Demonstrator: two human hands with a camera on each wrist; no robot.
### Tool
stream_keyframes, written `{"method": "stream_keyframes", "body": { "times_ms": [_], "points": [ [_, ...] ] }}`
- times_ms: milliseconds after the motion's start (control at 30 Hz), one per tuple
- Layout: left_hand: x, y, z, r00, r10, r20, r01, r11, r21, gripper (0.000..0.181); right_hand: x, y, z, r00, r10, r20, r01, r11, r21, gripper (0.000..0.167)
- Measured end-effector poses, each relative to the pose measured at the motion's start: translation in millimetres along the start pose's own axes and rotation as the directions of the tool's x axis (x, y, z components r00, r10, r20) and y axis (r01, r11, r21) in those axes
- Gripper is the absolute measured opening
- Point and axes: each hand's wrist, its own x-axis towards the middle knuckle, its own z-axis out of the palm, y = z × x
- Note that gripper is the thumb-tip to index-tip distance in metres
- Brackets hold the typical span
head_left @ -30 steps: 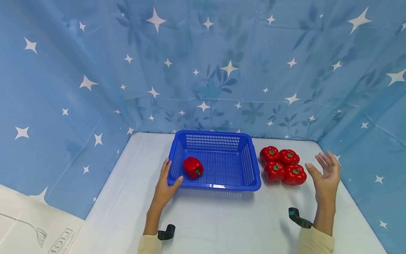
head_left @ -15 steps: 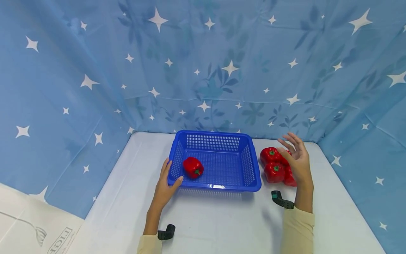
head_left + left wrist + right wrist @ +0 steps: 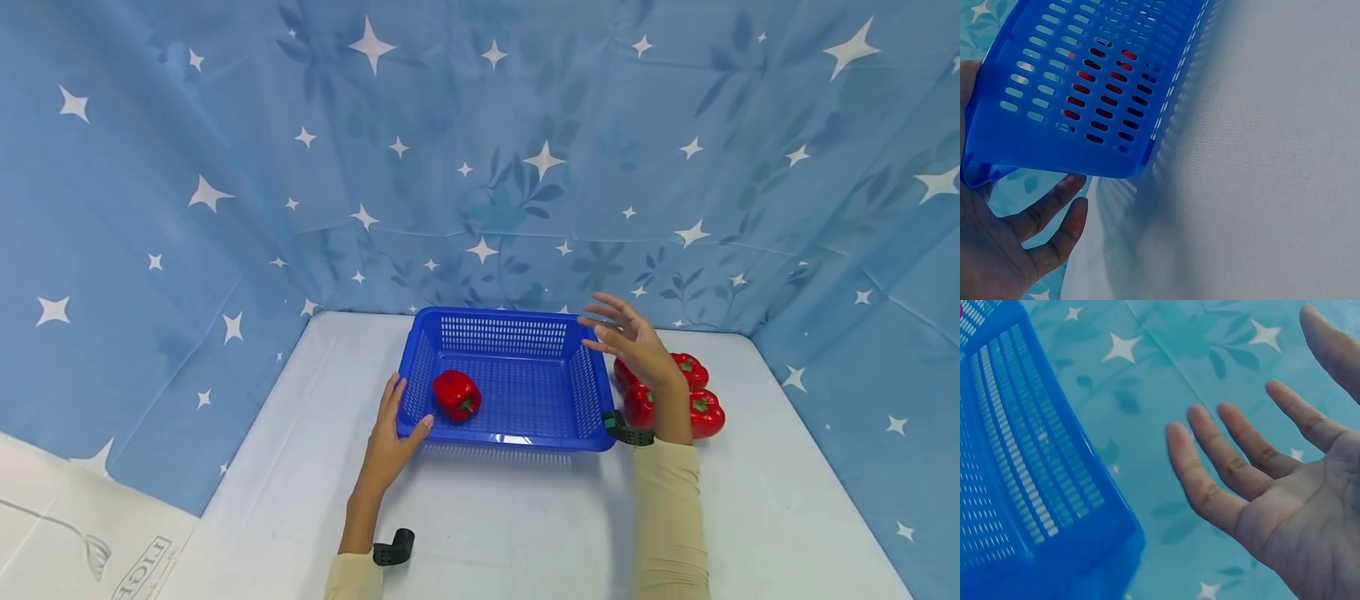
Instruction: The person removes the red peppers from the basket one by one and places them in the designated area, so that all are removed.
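Note:
A blue plastic basket [image 3: 516, 440] with slotted walls sits on the white table. One red bell pepper [image 3: 456, 395] lies in its left part. At the basket's front left corner is my left hand [image 3: 390, 442], its fingers along the left rim and its thumb by the front rim. The left wrist view shows that hand's fingers [image 3: 1054, 244] extended beside the basket's wall. My right hand [image 3: 633, 342] is raised above the basket's right rim with spread fingers and nothing in it. Several more red bell peppers [image 3: 705, 413] stand together right of the basket, partly hidden by my right hand and wrist.
Blue curtains [image 3: 495, 167] with white stars stand behind the table [image 3: 510, 525] and along both sides. A pale printed cloth [image 3: 90, 533] shows at the lower left.
My right hand has moved left, from right of the pepper group across it to the basket's right rim. My left hand, the basket and the peppers have stayed put.

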Motion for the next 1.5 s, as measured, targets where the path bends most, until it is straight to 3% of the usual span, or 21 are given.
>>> {"method": "stream_keyframes", "body": {
  "times_ms": [133, 333, 467, 600, 733, 900, 1300, 1500],
  "points": [
    [-0.4, -0.3, 0.7, 1.0, -0.013, 0.002, 0.013, 1.0, -0.003, 0.084, 15.6, 7, 5, 0.99, 0.05, 0.135, -0.055, 0.998, 0.032, 0.057],
    [-0.5, -0.2, 1.4, 1.0, -0.021, -0.006, 0.021, 1.0, -0.005, 0.083, 36.8, 15, 17, 0.953, 0.143, 0.267, -0.152, 0.988, 0.013, 0.057],
    [0.1, -0.1, 1.6, 1.0, -0.018, -0.008, 0.018, 1.0, 0.0, 0.083, 51.9, 18, 26, 0.921, 0.187, 0.342, -0.207, 0.978, 0.023, 0.058],
    [1.2, 0.7, 1.2, 1.0, -0.017, -0.001, 0.017, 1.0, -0.013, 0.084, 67.0, 23, 34, 0.877, 0.228, 0.423, -0.255, 0.967, 0.007, 0.059],
    [0.6, 0.4, 0.1, 1.0, -0.015, 0.0, 0.015, 1.0, -0.022, 0.084, 78.5, 30, 46, 0.834, 0.312, 0.455, -0.324, 0.944, -0.053, 0.06],
    [-1.2, 1.1, 0.0, 1.0, -0.018, 0.005, 0.018, 1.0, -0.013, 0.084, 88.6, 37, 66, 0.791, 0.42, 0.444, -0.402, 0.905, -0.141, 0.063],
    [0.6, 1.1, 0.1, 1.0, -0.011, -0.008, 0.011, 1.0, -0.009, 0.084, 111.2, 55, 104, 0.705, 0.464, 0.535, -0.476, 0.87, -0.128, 0.065],
    [0.0, 0.8, 1.1, 1.0, -0.011, -0.004, 0.011, 1.0, -0.003, 0.084, 115.7, 64, 118, 0.65, 0.542, 0.534, -0.527, 0.827, -0.198, 0.061]
  ]
}}
